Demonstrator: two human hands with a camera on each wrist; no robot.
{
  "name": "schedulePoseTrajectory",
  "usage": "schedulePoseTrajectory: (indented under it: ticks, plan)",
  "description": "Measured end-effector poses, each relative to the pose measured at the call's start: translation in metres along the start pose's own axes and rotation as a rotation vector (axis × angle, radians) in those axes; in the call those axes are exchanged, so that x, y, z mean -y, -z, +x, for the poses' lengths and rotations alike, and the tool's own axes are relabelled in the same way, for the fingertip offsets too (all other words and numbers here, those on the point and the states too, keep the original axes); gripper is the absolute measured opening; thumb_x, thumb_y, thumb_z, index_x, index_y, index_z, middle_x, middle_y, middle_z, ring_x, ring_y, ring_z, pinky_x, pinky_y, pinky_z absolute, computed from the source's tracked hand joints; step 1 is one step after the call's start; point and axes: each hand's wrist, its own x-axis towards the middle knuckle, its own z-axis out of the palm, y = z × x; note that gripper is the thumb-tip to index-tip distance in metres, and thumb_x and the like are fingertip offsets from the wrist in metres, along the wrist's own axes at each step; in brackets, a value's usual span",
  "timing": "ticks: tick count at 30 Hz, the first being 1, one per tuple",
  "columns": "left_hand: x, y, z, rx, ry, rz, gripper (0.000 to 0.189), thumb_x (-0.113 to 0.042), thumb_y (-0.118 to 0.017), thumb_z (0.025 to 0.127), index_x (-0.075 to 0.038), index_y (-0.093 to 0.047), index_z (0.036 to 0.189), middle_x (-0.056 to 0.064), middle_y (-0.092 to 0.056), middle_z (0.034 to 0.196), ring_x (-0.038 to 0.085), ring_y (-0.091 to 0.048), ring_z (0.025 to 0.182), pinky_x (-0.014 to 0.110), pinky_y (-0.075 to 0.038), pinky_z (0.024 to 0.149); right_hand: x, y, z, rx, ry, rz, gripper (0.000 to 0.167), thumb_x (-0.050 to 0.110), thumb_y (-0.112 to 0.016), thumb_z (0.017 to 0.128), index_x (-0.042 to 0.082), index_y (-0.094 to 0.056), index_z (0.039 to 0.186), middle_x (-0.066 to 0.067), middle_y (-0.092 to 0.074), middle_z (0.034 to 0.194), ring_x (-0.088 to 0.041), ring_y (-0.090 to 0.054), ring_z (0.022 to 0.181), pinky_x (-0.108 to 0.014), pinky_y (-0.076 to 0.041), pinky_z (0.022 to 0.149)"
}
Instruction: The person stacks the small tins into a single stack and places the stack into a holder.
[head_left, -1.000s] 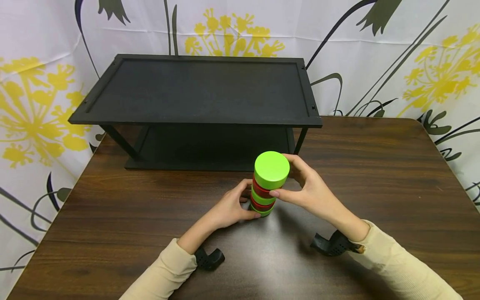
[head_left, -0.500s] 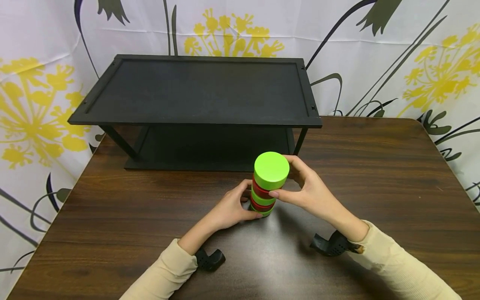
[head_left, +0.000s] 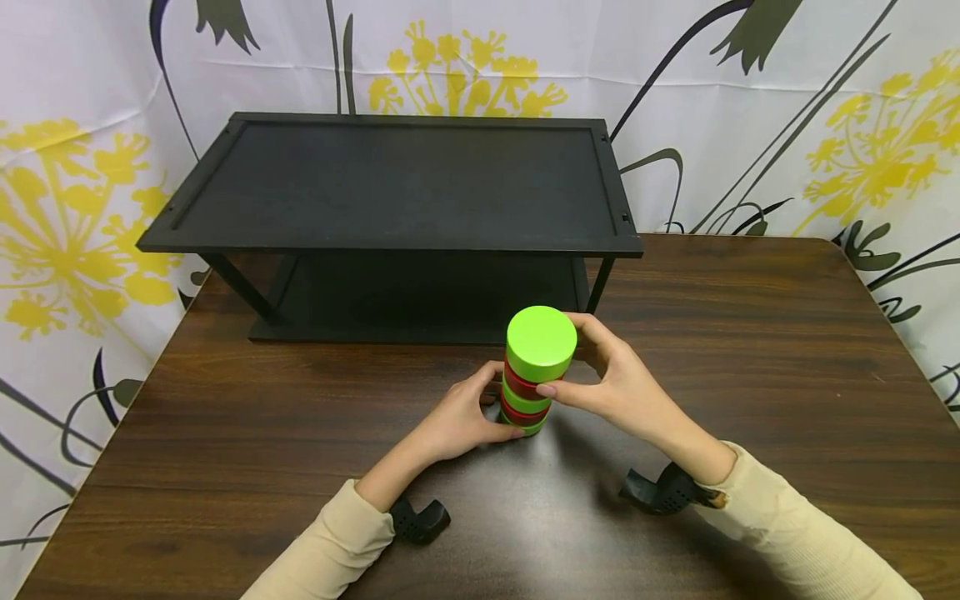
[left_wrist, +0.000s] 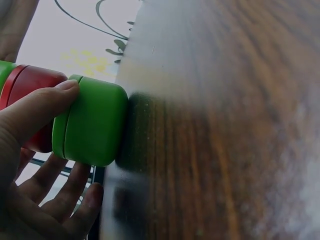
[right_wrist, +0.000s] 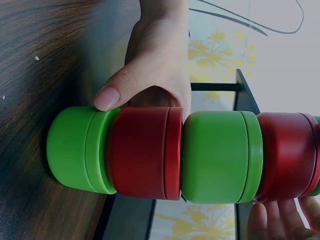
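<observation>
A tower of small round lidded jars, green and red by turns, stands upright on the table. On top is a green jar (head_left: 542, 342), above an upper red jar (right_wrist: 285, 155), a middle green jar (right_wrist: 217, 157), a lower red jar (right_wrist: 142, 152) and a bottom green jar (left_wrist: 97, 122). My left hand (head_left: 463, 417) holds the tower low down, its thumb at the lid of the bottom green jar and fingers behind. My right hand (head_left: 622, 383) grips higher up, thumb against the upper red jar. Its far fingers are partly hidden behind the tower.
A black two-level shelf (head_left: 405, 183) stands at the back left of the brown wooden table (head_left: 750, 350), just behind the tower. A white cloth (head_left: 675, 92) with yellow and grey plants hangs behind it. A black wrist mount (head_left: 667, 490) sits under the right forearm.
</observation>
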Motion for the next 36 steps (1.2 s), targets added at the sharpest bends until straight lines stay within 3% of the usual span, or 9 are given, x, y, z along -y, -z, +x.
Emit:
schedulePoseTrajectory:
  ticks: [18, 36]
  plan:
    - [-0.0008, 0.0006, -0.0017, 0.040, -0.028, 0.030, 0.072, -0.017, -0.080, 0.078, -0.013, -0.038, 0.136, 0.009, -0.055, 0.131, 0.026, -0.056, 0.121, 0.044, -0.048, 0.103, -0.0016, 0.0001, -0.0006, 0.008, 0.010, 0.012, 0.066, 0.003, -0.078, 0.076, 0.009, -0.047, 0.133, -0.002, -0.057, 0.125, -0.009, -0.056, 0.110, -0.025, -0.049, 0.097]
    - [-0.0007, -0.0013, -0.0028, -0.002, -0.039, 0.070, 0.070, -0.019, -0.081, 0.077, -0.015, -0.040, 0.134, 0.007, -0.059, 0.128, 0.024, -0.058, 0.119, 0.046, -0.048, 0.102, 0.0009, -0.0001, -0.0007, 0.012, 0.012, -0.004, 0.065, 0.003, -0.078, 0.076, 0.009, -0.047, 0.133, -0.004, -0.057, 0.125, -0.009, -0.056, 0.110, -0.026, -0.050, 0.097]
